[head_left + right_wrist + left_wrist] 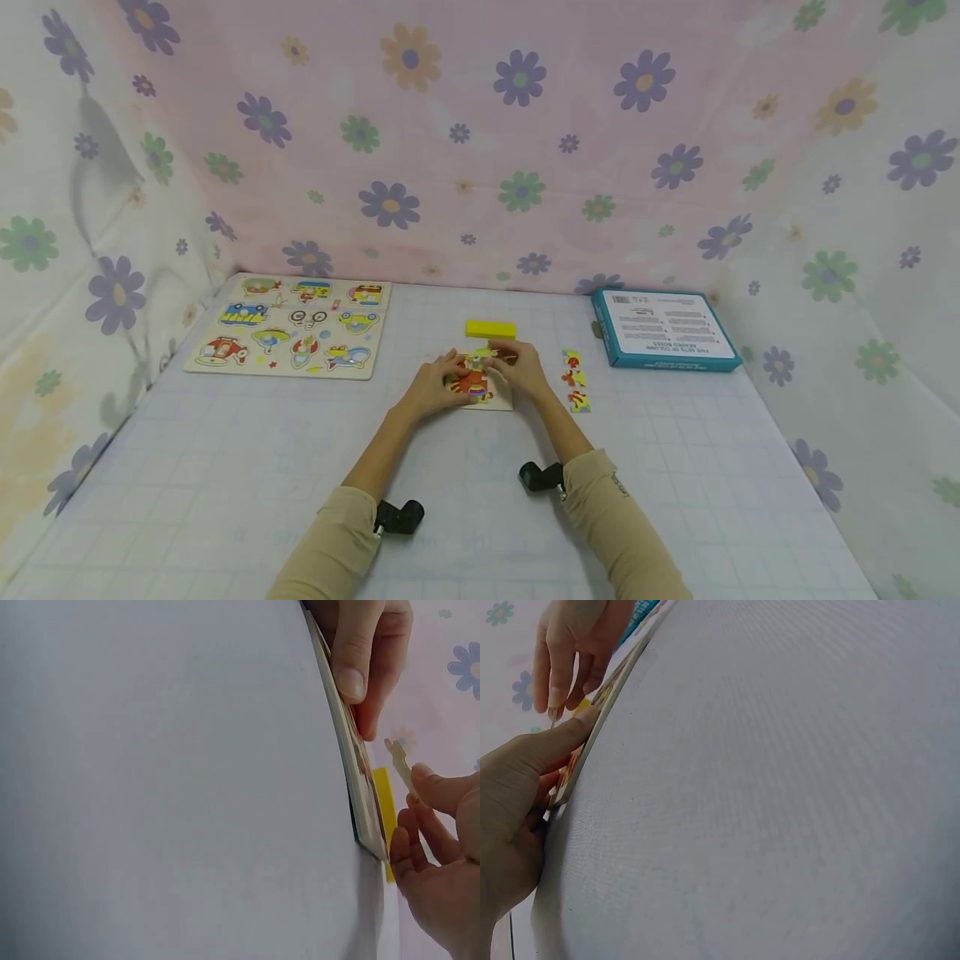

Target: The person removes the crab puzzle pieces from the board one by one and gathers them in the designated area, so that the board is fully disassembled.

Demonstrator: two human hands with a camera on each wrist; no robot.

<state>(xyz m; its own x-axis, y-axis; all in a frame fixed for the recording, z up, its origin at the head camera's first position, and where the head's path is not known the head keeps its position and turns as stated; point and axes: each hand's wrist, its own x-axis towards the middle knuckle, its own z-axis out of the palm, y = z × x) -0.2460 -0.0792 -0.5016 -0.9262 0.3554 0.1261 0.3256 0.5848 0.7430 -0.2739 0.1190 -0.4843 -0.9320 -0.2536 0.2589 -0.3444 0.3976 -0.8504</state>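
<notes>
A small wooden jigsaw board (501, 398) with a red and yellow picture lies on the table in front of me. My left hand (432, 386) holds it at its left side, thumb along the near edge and fingers over the picture. Above the board's far part, my right hand (522, 371) pinches a thin puzzle piece (400, 761) between thumb and fingertips. In the right wrist view the piece is tilted, its upper end sticking out past the thumb. A column of loose puzzle pieces (575, 379) lies to the right of the right hand.
Behind the board lies a yellow block (491, 329). At the back left is a large wooden vehicle puzzle (288, 323). A teal and white box (666, 329) rests at the back right. Flowered cloth (480, 150) hangs around the table (457, 500).
</notes>
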